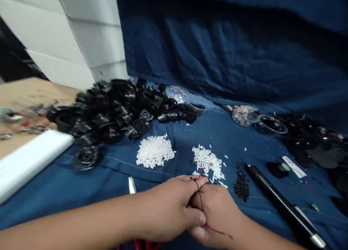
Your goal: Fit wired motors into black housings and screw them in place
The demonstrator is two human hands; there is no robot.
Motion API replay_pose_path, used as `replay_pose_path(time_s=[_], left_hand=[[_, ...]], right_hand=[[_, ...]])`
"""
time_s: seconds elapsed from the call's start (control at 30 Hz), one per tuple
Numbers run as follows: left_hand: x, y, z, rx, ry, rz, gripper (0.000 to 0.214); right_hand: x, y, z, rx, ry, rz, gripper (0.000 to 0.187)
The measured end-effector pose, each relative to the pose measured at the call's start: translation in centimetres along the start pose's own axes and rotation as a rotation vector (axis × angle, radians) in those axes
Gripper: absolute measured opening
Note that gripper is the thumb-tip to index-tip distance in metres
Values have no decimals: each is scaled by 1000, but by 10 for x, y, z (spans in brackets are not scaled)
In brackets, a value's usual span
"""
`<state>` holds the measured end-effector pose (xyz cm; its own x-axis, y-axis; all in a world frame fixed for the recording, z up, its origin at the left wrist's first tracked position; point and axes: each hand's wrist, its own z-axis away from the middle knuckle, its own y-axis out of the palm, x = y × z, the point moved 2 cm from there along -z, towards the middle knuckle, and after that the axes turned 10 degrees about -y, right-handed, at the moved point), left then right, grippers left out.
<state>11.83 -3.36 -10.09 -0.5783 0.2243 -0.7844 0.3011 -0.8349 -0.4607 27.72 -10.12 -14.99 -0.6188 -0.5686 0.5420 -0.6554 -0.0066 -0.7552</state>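
Note:
My left hand [170, 203] and my right hand [217, 210] meet low in the middle of the view, pressed together. Thin red and black wires [200, 197] run across where they touch; one red end sticks up past the fingertips, another trails over my right wrist. My left thumb and fingers are closed on these wires. The right hand is curled, its fingertips mostly hidden by the left, so what it grips does not show. Just beyond lies a pile of small white tubes [208, 161]. A red-handled tool [132, 185] with a pale tip lies partly under my left forearm.
Another pile of white tubes [154, 151] lies left. Black plastic parts [108, 108] are heaped behind it. Small dark pieces [241, 184] and a black pen-shaped tool [282, 203] lie right. A plastic bowl [270, 125] stands near the blue curtain [217, 54]. A white block [32, 163] is left.

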Motion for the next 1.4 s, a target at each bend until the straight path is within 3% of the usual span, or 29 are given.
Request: replay_pose_path(time_s=[0.1, 0.2, 0.3, 0.47, 0.73, 0.93, 1.03, 1.17, 1.27, 1.4], left_hand=[[-13, -9, 12, -86, 27, -84, 76], [-26, -10, 27, -222, 75, -118, 51], [-37, -4, 33, -309, 141, -170, 38], [-50, 4, 16, -319, 228, -231, 24], [-59, 9, -5, -318, 234, -254, 23], [-45, 10, 13, -332, 89, -153, 14], [-23, 21, 16, -372, -29, 90, 28], [1, 47, 11, -373, -113, 341, 56], [5, 57, 9, -286, -135, 450, 63], [0, 48, 9, -63, -81, 508, 74]], right_hand=[[4, -7, -2, -103, -5, -102, 11], [0, -22, -2, -263, 50, -273, 37], [-9, -36, 2, -374, 160, -494, 48], [-18, -46, 5, -452, 226, -671, 55], [-10, -53, 2, -443, 163, -585, 49], [-8, -56, 3, -256, 41, -227, 31], [-6, -40, 4, -137, -9, -59, 22], [-1, -15, 5, 53, -109, 63, 25], [0, -6, 5, 179, -152, 134, 27], [-1, -2, 5, 307, -164, 217, 32]])
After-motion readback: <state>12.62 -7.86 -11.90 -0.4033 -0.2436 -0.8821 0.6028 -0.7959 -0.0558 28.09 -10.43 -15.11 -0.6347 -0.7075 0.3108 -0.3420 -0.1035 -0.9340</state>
